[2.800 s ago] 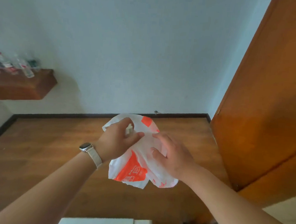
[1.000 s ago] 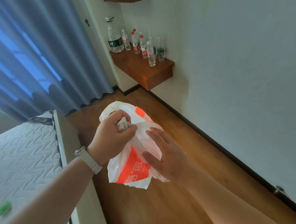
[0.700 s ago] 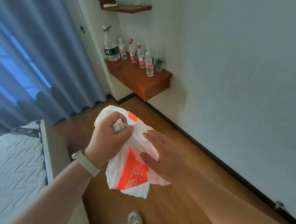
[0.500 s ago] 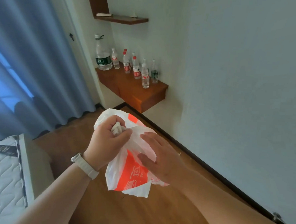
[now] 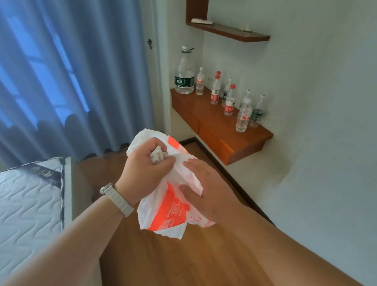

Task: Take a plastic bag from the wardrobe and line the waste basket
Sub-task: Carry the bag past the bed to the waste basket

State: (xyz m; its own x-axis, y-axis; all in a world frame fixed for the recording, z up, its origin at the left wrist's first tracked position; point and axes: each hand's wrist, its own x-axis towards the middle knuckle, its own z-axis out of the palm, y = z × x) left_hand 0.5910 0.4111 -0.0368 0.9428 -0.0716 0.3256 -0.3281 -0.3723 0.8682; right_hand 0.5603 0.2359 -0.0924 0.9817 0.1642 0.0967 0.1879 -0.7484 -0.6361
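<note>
Bag evidently fetched, lining still to do: the white-and-orange plastic bag (image 5: 168, 209) hangs over the floor (image 5: 177, 262) near the corner of the bed (image 5: 23, 199), the left hand (image 5: 145, 173) with its grip clamped on the bunched top, the right hand (image 5: 209, 192) pinching its side, no waste basket in sight.

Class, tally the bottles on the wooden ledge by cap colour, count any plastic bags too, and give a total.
red-capped bottles: 3 (one partly hidden behind another)
white-capped bottles: 5
plastic bag: 1
Total: 9
</note>
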